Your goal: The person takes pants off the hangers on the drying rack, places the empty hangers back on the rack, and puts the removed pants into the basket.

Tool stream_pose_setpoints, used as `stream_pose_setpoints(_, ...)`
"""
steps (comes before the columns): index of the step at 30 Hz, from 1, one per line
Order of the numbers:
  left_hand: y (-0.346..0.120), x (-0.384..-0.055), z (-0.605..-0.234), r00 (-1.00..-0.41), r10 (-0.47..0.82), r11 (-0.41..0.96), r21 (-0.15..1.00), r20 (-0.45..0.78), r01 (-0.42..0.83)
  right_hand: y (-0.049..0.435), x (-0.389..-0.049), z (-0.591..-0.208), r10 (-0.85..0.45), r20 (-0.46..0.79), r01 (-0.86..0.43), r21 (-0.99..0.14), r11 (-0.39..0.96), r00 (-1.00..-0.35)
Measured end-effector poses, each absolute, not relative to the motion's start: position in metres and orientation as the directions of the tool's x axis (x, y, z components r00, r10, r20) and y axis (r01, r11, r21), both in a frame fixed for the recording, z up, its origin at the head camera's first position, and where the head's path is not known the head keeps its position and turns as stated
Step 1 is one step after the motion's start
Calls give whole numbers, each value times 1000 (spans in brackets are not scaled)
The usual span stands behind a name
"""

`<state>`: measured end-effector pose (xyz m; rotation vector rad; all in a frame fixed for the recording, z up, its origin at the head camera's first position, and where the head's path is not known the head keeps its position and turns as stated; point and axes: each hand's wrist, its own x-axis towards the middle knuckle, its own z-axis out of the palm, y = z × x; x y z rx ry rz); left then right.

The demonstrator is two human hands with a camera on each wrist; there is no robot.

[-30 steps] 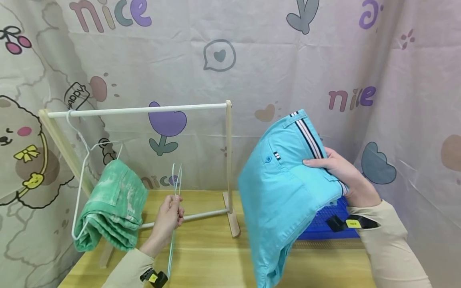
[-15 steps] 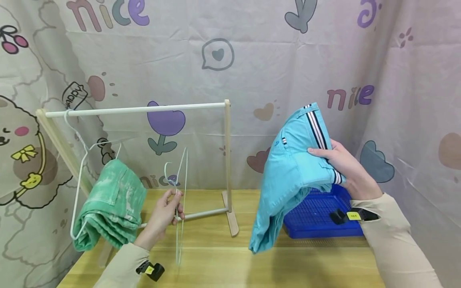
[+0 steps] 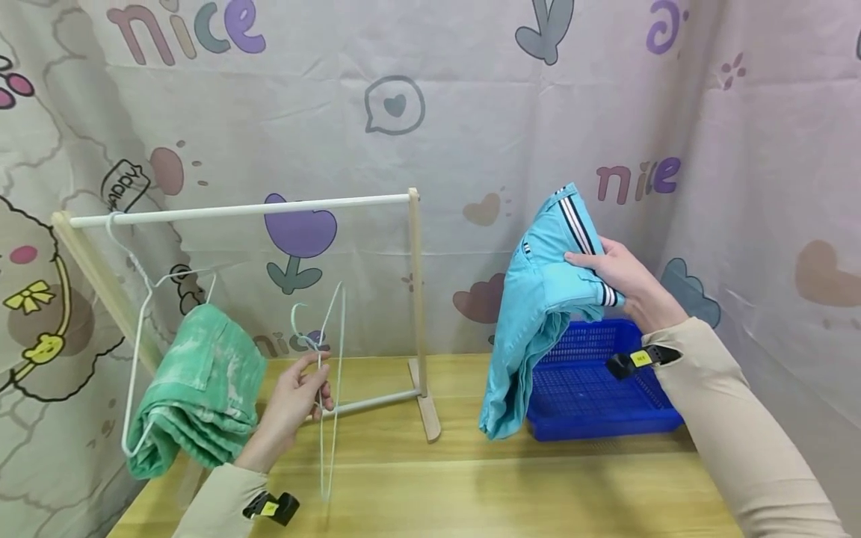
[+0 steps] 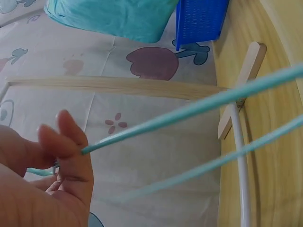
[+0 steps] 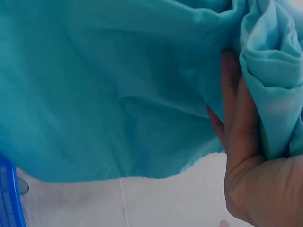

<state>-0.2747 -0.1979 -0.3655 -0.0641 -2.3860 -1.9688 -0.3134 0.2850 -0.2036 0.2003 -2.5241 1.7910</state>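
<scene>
My left hand (image 3: 289, 403) pinches a thin pale-green clothes hanger (image 3: 342, 321) near the base of its hook. The hanger is held upright, turned nearly edge-on in the head view; in the left wrist view its wire (image 4: 189, 112) runs out from between my fingers. My right hand (image 3: 632, 288) grips light-blue pants (image 3: 548, 280) by the striped waistband, thumb on the near face. The pants hang folded over, legs drooping to the left. In the right wrist view blue cloth (image 5: 118, 94) fills most of the picture, and some fingers (image 5: 244, 127) lie inside its folds.
A wooden rack with a white rod (image 3: 269, 208) stands at left. On it a white hanger (image 3: 138, 336) carries folded green tie-dye pants (image 3: 202, 373). A blue plastic basket (image 3: 605, 427) sits on the wooden table (image 3: 430, 493) at right. A printed curtain (image 3: 451, 112) hangs behind.
The blue pants have been raised and drawn back from the camera, uncovering the basket. The left hand has turned the hanger, so its hook and loop show more. The view has shifted slightly right.
</scene>
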Motion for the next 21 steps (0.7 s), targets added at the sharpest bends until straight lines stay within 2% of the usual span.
stream_pose_setpoints(8, -200, -271, -365, -996, 38, 167, 982, 82, 87, 290, -329, -199, -76, 158, -176, -886, 429, -984)
stream_pose_setpoints(14, -201, -270, -366, -994, 68, 138, 985, 90, 99, 292, -334, -191, -30, 175, -164, -827, 537, -984)
stream_pose_setpoints(21, -204, -266, -367, -989, 105, 127, 984, 108, 121, 291, -339, -179, -75, 171, -185, -841, 509, -982)
